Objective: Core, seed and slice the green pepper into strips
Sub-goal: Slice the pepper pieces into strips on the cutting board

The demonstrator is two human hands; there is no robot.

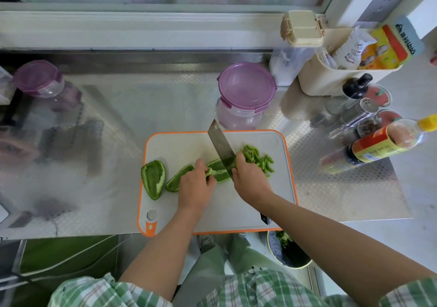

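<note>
At the near edge, a round bin (pixel 276 247) holding green scraps is sitting just below the front of the desk (pixel 106 141), to the right. A white cutting board (pixel 212 216) with an orange rim is lying on the desk near its front edge. The left hand (pixel 196 183) is pressing down on a pepper piece (pixel 218 168) in the middle of the board, its fingers (pixel 205 171) curling over the piece's left end. The right hand (pixel 248 181) is gripping the knife (pixel 221 145), its fingers (pixel 240 158) wrapping tightly round the handle where it meets the blade. The blade is crossing the right end of that piece and pointing toward the board's far edge. A second pepper wedge (pixel 176 181) is lying partly under the left hand, and a pepper half (pixel 153 181) is lying cut side up near the board's left edge. A heap of cut strips (pixel 259 160) is lying just right of the blade. Farther back, a purple-lidded container (pixel 246 86) is standing just beyond the board, another purple-lidded jar (pixel 37 78) is standing far left, and bottles (pixel 378 145) and a cream basket (pixel 331 77) are crowding the right.
</note>
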